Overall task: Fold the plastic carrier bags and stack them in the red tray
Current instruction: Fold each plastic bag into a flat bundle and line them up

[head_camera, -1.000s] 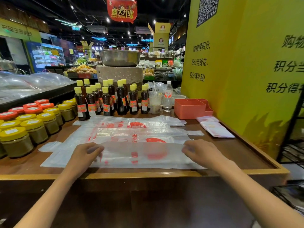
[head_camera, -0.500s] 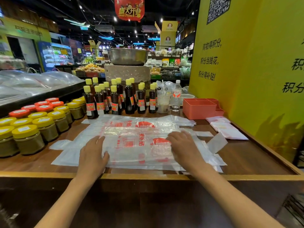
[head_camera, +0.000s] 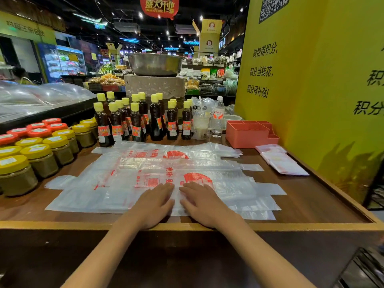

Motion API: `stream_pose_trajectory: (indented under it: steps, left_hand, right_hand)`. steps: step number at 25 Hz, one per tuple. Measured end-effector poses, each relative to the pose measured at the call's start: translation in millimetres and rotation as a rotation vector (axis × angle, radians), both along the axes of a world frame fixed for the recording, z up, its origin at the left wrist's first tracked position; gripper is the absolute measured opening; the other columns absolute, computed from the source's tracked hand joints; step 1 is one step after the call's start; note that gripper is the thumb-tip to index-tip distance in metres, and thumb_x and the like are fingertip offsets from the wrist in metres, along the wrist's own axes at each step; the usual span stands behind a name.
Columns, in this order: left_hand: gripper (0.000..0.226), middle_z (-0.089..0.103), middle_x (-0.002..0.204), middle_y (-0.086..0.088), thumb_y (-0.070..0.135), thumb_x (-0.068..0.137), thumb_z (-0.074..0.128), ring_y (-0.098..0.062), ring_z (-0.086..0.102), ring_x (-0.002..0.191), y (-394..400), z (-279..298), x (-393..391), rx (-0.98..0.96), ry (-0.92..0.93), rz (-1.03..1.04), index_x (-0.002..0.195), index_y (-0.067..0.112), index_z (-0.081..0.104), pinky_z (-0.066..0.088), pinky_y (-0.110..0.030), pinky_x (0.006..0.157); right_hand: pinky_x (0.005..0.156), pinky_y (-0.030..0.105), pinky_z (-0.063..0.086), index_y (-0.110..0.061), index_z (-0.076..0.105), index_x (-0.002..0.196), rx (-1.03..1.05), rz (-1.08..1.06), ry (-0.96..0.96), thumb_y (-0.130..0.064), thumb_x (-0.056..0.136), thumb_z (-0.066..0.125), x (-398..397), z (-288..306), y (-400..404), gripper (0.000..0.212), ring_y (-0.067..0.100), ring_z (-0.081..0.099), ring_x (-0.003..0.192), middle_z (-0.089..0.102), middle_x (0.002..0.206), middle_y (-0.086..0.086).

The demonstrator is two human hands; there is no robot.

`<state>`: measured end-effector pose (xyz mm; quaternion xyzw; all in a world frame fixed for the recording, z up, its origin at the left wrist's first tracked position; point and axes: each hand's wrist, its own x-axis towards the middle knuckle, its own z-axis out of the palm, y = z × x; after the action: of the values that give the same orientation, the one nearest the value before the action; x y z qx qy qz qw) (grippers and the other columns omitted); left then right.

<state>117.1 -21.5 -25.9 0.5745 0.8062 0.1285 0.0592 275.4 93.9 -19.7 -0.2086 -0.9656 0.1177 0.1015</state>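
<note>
Both hands, left hand (head_camera: 154, 202) and right hand (head_camera: 200, 201), lie flat with fingers straight on the nearest bag (head_camera: 116, 196) at lower middle, probably pressing its fold flat.

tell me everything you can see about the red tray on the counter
The red tray looks like salmon-red moulded plastic, a boxy organiser split by dividers into several open compartments, with a lower stepped section on its right. It stands upright at the far right of the wooden counter, close beside the yellow wall, just right of a clear water bottle. No bags show in it, and neither hand touches it.
</note>
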Motion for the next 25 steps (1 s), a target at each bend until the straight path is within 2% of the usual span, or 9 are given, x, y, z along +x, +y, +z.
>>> stream_pose_trajectory:
  steps: [4,8,10,13,15,17,19,22,25]
  left_hand:
    - [0.059,-0.002,0.167,0.008,0.048,0.107,0.021,-0.012,-0.003,0.153,2.9,1.7,-2.9,-0.155,0.034,-0.008,0.16,0.029,0.006,-0.001,-0.041,0.123]
    - [0.073,-0.009,0.166,0.006,0.065,0.099,0.017,-0.013,-0.008,0.153,-10.7,3.3,-25.1,-0.221,0.062,0.044,0.159,0.029,-0.002,-0.004,-0.044,0.123]
    - [0.094,-0.01,0.166,0.006,0.083,0.082,0.008,-0.013,-0.009,0.153,-23.3,4.7,-42.3,-0.244,0.053,0.09,0.159,0.03,-0.004,-0.004,-0.045,0.124]
    - [0.14,-0.011,0.166,0.007,0.107,0.042,-0.004,-0.012,-0.008,0.153,-33.6,7.0,-52.0,-0.229,0.01,0.1,0.159,0.03,-0.004,-0.003,-0.045,0.124]
    - [0.146,-0.006,0.166,0.009,0.11,0.036,0.002,-0.013,-0.004,0.153,-34.0,7.0,-51.8,-0.188,-0.011,0.105,0.159,0.032,0.001,0.0,-0.045,0.125]
    - [0.139,0.005,0.167,0.01,0.11,0.042,0.014,-0.013,0.007,0.153,-35.6,5.9,-50.8,-0.087,-0.035,0.108,0.158,0.035,0.013,0.008,-0.045,0.125]
    - [0.124,0.021,0.164,0.012,0.107,0.049,0.028,-0.014,0.023,0.149,-39.4,6.7,-46.8,0.015,-0.068,0.101,0.153,0.039,0.03,0.022,-0.043,0.122]
    - [0.094,0.04,0.154,0.014,0.093,0.061,0.045,-0.011,0.042,0.136,-45.1,11.6,-37.8,0.061,-0.089,0.106,0.139,0.042,0.047,0.039,-0.035,0.111]
    - [0.07,0.048,0.148,0.015,0.076,0.077,0.059,-0.011,0.047,0.132,-47.7,14.3,-33.9,0.092,-0.077,0.071,0.138,0.043,0.047,0.042,-0.034,0.107]
  right_hand:
    - [0.125,0.044,0.002,-0.029,0.024,0.159,0.003,-0.028,-0.152,-0.048,0.107,0.023,0.2,-2.3,8.0,0.055,0.013,0.008,0.154,0.014,0.168,-0.006]
    - [0.125,0.043,-0.003,-0.03,0.006,0.161,0.0,-0.087,-0.248,-0.057,0.105,0.018,25.1,-1.6,31.3,0.063,0.012,-0.006,0.155,-0.004,0.168,-0.008]
    - [0.125,0.045,-0.003,-0.031,0.003,0.161,-0.006,-0.148,-0.268,-0.062,0.103,0.019,48.3,-0.9,49.0,0.067,0.012,-0.006,0.154,-0.006,0.168,-0.008]
    - [0.125,0.044,-0.003,-0.03,0.003,0.161,-0.019,-0.259,-0.257,-0.066,0.101,0.017,70.9,-2.7,64.1,0.071,0.013,-0.004,0.155,-0.004,0.168,-0.006]
    - [0.125,0.046,-0.003,-0.029,0.005,0.161,-0.027,-0.291,-0.229,-0.07,0.098,0.019,72.4,-3.5,63.3,0.077,0.014,-0.003,0.155,-0.001,0.169,-0.006]
    - [0.125,0.046,-0.005,-0.032,0.01,0.161,-0.023,-0.276,-0.151,-0.072,0.096,0.03,70.9,-1.4,57.2,0.079,0.012,-0.001,0.155,0.002,0.168,-0.008]
    - [0.125,0.041,-0.003,-0.036,0.017,0.159,-0.029,-0.201,-0.041,-0.058,0.095,0.046,73.1,4.8,49.1,0.073,0.009,0.007,0.153,0.013,0.167,-0.01]
    - [0.119,0.038,0.027,-0.037,0.028,0.155,-0.136,-0.134,0.046,-0.036,0.089,0.057,79.0,13.6,40.8,0.072,0.012,0.037,0.14,0.037,0.158,-0.012]
    - [0.109,0.035,0.041,-0.04,0.03,0.153,-0.181,-0.146,0.078,-0.031,0.088,0.058,83.1,13.4,37.6,0.071,0.013,0.044,0.137,0.041,0.155,-0.012]
